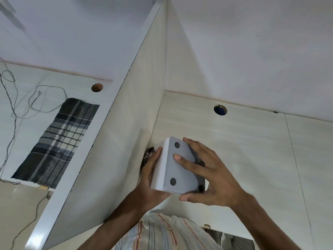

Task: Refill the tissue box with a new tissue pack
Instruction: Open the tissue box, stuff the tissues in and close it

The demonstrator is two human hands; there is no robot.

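Note:
I hold a white tissue box (160, 168) upside down above the desk, so its grey base panel (180, 170) with round black feet faces me. My left hand (150, 177) grips the box's white left side from below. My right hand (210, 175) lies spread over the grey base, fingertips pressing on the panel and thumb under the near edge. A small dark patterned thing (149, 153) peeks out behind the box beside my left fingers; I cannot tell what it is. No tissue pack is visible.
A tall pale divider panel (129, 141) rises just left of the box. Beyond it lie a plaid cloth (59, 141) and loose wires (27, 105). The desk (252, 150) has a round cable hole (220, 109) at the back, near the wall.

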